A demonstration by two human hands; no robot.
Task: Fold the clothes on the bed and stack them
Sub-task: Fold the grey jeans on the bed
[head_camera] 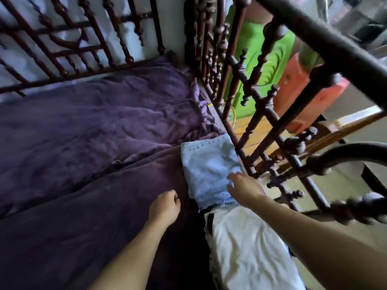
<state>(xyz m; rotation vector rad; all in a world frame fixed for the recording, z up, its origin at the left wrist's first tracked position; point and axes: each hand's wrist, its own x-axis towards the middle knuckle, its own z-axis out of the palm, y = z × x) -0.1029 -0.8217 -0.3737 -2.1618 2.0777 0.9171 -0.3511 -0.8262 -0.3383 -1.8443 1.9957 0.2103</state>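
The folded pale blue cloth [209, 170] lies hard against the dark turned-wood side railing [261, 122]. The railing's spindles close off the cloth's right edge, leaving only narrow gaps between them. Left of the cloth and beyond it, the rumpled purple bedsheet [94, 126] spreads wide, open room for a hand as far as the dark lattice back railing [83, 45]. On the cloth's near side a crumpled white garment [247, 248] lies against its edge. The right hand [244, 187] hovers over the cloth's near right corner. The left hand [165, 206] is just left of the cloth, over the sheet.
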